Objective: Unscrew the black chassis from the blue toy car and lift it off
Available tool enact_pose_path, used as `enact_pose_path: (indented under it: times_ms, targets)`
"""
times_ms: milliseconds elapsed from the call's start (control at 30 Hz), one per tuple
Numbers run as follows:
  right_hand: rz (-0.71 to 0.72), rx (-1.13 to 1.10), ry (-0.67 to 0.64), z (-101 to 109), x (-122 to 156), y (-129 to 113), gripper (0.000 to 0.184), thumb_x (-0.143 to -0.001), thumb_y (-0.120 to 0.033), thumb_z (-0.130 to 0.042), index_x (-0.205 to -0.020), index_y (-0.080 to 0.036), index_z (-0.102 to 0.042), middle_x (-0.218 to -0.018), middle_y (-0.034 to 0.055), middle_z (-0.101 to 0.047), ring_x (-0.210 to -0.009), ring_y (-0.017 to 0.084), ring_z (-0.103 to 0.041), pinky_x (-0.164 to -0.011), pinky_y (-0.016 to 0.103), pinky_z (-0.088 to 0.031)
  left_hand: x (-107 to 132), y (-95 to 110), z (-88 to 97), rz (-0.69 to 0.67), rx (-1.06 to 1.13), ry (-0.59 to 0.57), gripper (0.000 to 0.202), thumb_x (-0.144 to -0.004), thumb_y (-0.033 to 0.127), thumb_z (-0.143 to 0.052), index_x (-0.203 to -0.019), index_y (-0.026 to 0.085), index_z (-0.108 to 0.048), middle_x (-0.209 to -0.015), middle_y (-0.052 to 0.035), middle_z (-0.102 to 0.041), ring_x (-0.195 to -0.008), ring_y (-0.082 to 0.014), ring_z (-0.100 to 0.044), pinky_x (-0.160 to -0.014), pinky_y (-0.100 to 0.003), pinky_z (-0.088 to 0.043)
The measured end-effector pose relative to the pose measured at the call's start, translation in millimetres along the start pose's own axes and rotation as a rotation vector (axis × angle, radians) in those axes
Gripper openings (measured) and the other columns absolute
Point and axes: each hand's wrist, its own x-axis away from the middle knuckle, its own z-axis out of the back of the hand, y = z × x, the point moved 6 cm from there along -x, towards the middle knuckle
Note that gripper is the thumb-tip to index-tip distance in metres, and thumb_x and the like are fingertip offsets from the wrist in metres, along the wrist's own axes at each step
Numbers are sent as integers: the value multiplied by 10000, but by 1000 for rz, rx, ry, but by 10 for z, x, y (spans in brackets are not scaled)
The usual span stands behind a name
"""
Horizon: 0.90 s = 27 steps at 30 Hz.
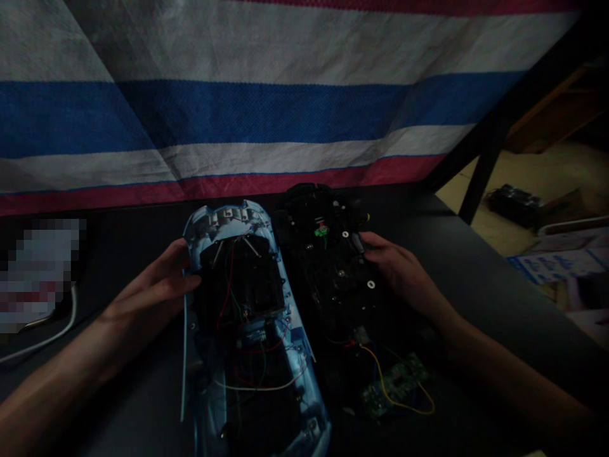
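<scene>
A blue toy car body shell (pixel 297 333) lies upside down, its dark inside and thin red, green and white wires showing. My left hand (pixel 159 282) grips its left edge, thumb over the rim and fingers beneath. Beside it on the right is the black toy car chassis (pixel 328 273), with a small green part near its far end. My right hand (pixel 392 263) holds the chassis at its right side, thumb and fingers closed on the edge. Toward the near end sits a green circuit board (pixel 397 384) with a looping yellow wire (pixel 380 374). Dim light hides finer detail.
Both parts are over a dark table (pixel 457 254). A striped woven sheet (pixel 238 108) hangs behind it. At the left is a blurred-out object (pixel 40 273) with a white cable (pixel 71 314). A black frame leg (pixel 483 171) stands at the right, with boxes and papers beyond.
</scene>
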Motion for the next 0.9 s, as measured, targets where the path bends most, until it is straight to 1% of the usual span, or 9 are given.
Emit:
enact_pose_path:
  times_ms: [67, 133, 200, 267, 367, 467, 600, 733, 900]
  targets:
    - [-1, 5, -11, 2, -5, 8, 312, -797, -390, -672, -1090, -303, -733, -621, -40, -555, -553, 185, -498, -625, 346, -419, -36, -47, 47, 1, 32, -16, 423, -762, 321, -826, -1171, 374, -736, -1359, 86, -701, -1437, -328, -507, -1159, -427, -495]
    - [-6, -18, -8, 4, -3, 16, 316, -793, -377, -677, -1093, -295, -734, -601, -50, -541, -547, 178, -495, -654, 346, -441, -87, -98, 100, -8, 73, -56, 462, -797, 301, -793, -1247, 355, -701, -1412, 57, -670, -1416, -356, -523, -1162, -498, -482]
    - [-14, -44, 8, 11, 3, 24, 324, -787, -360, -688, -1099, -285, -733, -597, -57, -548, -549, 170, -509, -665, 336, -461, -139, -145, 163, -13, 84, -74, 477, -828, 284, -761, -1291, 353, -667, -1464, 52, -631, -1416, -367, -518, -1153, -530, -482]
    - [-25, -68, 24, 17, 8, 36, 330, -784, -350, -702, -1106, -283, -731, -616, -59, -577, -556, 161, -530, -644, 315, -466, -181, -185, 211, -9, 75, -94, 461, -854, 282, -740, -1299, 360, -651, -1487, 58, -611, -1435, -361, -494, -1128, -510, -506]
    - [-27, -98, -2, -1, 8, 52, 310, -806, -349, -705, -1109, -290, -737, -618, -62, -599, -543, 149, -543, -619, 292, -473, -217, -212, 230, -11, 64, -161, 408, -882, 284, -729, -1276, 368, -661, -1447, 55, -635, -1431, -325, -497, -1082, -416, -542]
    - [-3, -122, -42, -33, 0, 50, 295, -819, -351, -707, -1106, -295, -746, -681, -53, -662, -579, 148, -591, -635, 281, -491, -234, -199, 225, -30, 69, -191, 411, -852, 280, -769, -1244, 372, -687, -1431, 46, -640, -1390, -317, -535, -1031, -364, -568]
    - [-11, -156, -36, -58, -6, 53, 303, -789, -341, -719, -1084, -280, -747, -771, -37, -726, -703, 173, -677, -670, 275, -510, -247, -173, 186, -37, 64, -219, 441, -819, 278, -801, -1238, 362, -690, -1412, 25, -648, -1367, -321, -546, -965, -340, -587]
    - [-20, -163, -19, -59, -11, 55, 339, -779, -348, -726, -1109, -275, -737, -840, -31, -761, -754, 191, -699, -699, 292, -515, -254, -158, 154, -62, 91, -267, 432, -804, 288, -816, -1214, 354, -696, -1369, 23, -665, -1316, -306, -570, -938, -341, -583]
    - [21, -80, 22, -6, -62, 61, 386, -759, -367, -741, -1131, -264, -745, -800, -31, -759, -790, 221, -709, -793, 340, -524, -230, -132, 91, -78, 98, -337, 378, -849, 273, -781, -1212, 332, -697, -1355, 2, -675, -1298, -292, -583, -960, -339, -563]
